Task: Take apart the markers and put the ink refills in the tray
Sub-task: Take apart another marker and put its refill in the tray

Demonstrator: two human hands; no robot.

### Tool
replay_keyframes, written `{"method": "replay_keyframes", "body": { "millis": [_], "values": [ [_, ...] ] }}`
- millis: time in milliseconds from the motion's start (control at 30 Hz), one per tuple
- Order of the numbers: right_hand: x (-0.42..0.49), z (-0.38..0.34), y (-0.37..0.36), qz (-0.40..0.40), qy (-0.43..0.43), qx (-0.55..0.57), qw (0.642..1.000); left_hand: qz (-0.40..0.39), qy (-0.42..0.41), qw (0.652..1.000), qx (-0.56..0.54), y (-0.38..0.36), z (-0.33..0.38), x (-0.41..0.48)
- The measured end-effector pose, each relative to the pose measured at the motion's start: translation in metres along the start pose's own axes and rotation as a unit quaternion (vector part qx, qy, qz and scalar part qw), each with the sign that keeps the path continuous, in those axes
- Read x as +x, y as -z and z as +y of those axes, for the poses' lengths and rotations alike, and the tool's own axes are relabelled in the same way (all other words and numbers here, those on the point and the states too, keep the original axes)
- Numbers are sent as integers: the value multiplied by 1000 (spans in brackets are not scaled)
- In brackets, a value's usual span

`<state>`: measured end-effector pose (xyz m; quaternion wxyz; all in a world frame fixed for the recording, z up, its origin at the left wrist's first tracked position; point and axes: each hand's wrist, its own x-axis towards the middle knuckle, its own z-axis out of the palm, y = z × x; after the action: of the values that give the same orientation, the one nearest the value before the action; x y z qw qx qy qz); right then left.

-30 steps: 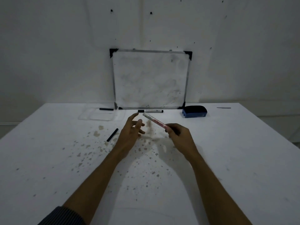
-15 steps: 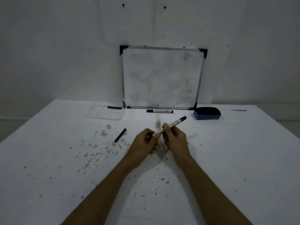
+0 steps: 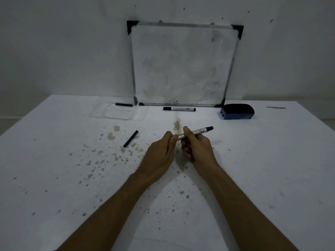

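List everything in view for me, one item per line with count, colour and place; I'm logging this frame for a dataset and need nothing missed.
Held marker: 1, silver-white barrel, black end, gripped in both hands above the table's middle.
Lying marker: 1, white with black ends, at the whiteboard's foot.
Black sticks: 2, one on the stained patch left of the hands, one behind the tray.
Tray: 1, clear plastic, far left.
Whiteboard: 1, white, black corners, leaning on the wall.
Eraser: 1, blue and black, right of the whiteboard.
Table: 1, white, speckled with stains.
Left hand: pinching the marker's near end.
Right hand: wrapped around the barrel.
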<state>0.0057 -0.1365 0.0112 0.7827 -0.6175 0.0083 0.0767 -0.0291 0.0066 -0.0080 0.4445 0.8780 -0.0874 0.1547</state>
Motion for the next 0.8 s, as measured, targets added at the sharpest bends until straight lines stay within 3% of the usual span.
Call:
{"method": "replay_keyframes", "body": {
  "millis": [100, 233, 333, 500, 667, 800],
  "values": [
    [-1, 4, -2, -18, 20, 11, 1000, -25, 51, 996, -71, 1, 0, 1],
    [-2, 4, -9, -24, 134, -40, 990, -66, 161, 957, -232, 14, -1, 13],
    [-4, 3, -12, -29, 158, -61, 985, -71, 165, 949, -261, 20, -3, 14],
    [-5, 4, -9, 6, 60, -21, 998, -39, 79, 981, -172, 5, -2, 0],
    [-8, 6, -10, 4, 62, -30, 998, -14, 44, 998, -43, 2, -5, -1],
    [-9, 6, -7, -13, 80, -70, 994, -6, 54, 998, -25, 2, -3, -2]
  ]
}}
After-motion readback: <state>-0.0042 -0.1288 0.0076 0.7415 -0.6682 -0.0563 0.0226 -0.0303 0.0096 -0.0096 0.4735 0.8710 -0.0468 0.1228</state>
